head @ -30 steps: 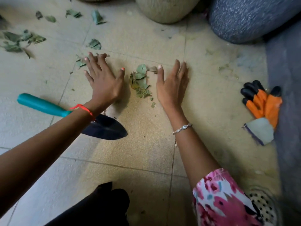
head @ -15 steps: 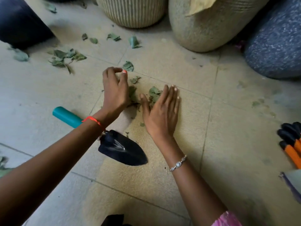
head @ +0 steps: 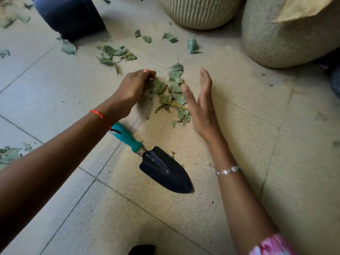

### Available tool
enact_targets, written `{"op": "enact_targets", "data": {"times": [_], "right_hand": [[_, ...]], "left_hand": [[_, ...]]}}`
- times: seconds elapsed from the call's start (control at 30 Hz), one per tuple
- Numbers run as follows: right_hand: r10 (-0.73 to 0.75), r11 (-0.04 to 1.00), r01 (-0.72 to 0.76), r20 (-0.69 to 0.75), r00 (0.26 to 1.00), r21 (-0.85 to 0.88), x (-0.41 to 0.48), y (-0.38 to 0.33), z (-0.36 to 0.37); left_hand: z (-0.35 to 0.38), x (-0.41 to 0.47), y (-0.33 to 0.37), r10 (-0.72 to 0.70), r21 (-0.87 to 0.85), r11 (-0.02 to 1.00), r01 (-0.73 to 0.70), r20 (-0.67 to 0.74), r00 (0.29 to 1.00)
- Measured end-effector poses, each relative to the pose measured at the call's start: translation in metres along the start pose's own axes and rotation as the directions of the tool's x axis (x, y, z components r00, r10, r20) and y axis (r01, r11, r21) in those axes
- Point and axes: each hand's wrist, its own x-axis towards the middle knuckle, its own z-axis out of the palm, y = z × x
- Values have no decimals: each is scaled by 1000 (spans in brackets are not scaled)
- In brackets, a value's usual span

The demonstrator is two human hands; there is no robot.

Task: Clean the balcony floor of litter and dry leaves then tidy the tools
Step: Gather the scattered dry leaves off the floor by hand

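Flat on the pale tiled floor (head: 55,92), a black-bladed garden trowel with a teal plastic handle (head: 165,172), blade toward the lower right, untouched by either hand. Far left of the trowel, a few stray dry leaves (head: 9,155). Up and left of it, a dark blue plastic pot (head: 71,15). Just above the trowel's handle, the left hand (head: 132,89) with a red thread wristband (head: 100,115), cupped with fingers curled down against the left edge of the heap of dry green leaves (head: 173,92); cannot tell whether any leaves are actually pinched. Heap itself on the floor straight above the trowel, between the two hands. Right of the heap, above the blade tip, the right hand (head: 202,103) with a silver chain bracelet (head: 227,170), fingers straight and spread, palm turned toward the leaves, holding nothing. Well above the trowel, a ribbed cream pot (head: 198,11); up and right, a rough beige rounded pot (head: 276,39).
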Motion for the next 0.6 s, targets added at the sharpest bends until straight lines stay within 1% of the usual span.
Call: {"op": "enact_targets", "data": {"times": [0.03,0.07,0.1,0.13,0.17,0.2,0.23,0.33,0.4,0.43,0.47,0.53,0.57,0.6], "right_hand": [[-13,988,28,100,995,-149,-11,4,-6],[-35,931,97,178,983,-351,-21,7,-11],[-66,825,176,218,974,-537,-28,10,-11],[-102,710,238,239,966,-663,-31,13,-9],[-128,623,271,246,961,-733,-30,14,-4],[-133,585,272,240,961,-764,-26,13,2],[-125,581,253,222,967,-774,-19,11,9],[-109,604,202,171,979,-771,12,4,28],[-136,625,184,127,983,-759,35,1,38],[-159,636,178,99,982,-751,44,0,41],[-181,647,171,68,981,-743,52,0,42],[-191,661,149,27,981,-735,67,-1,44],[-170,654,136,31,985,-744,72,-1,44],[-153,642,150,66,986,-752,77,-2,47]], "left_hand": [[-1,-2,-1,16,12,1000,-16,17,1000],[-2,-3,-4,34,16,999,-35,31,999],[-3,-2,-6,48,20,999,-49,49,998],[-4,-2,-9,57,22,998,-58,67,996],[-4,-2,-10,65,26,997,-67,78,995],[-5,-1,-11,69,36,997,-72,89,994],[-6,0,-10,73,39,996,-78,101,992],[-10,2,-1,45,28,998,-50,154,987],[-17,3,4,62,-9,998,-61,129,990],[-22,3,4,97,-19,995,-95,87,991],[-27,4,2,156,12,988,-157,33,987],[-42,10,-4,328,195,931,-308,-78,942],[-49,13,-7,404,276,892,-360,-125,906],[-57,17,-11,453,338,860,-382,-164,876]]}}
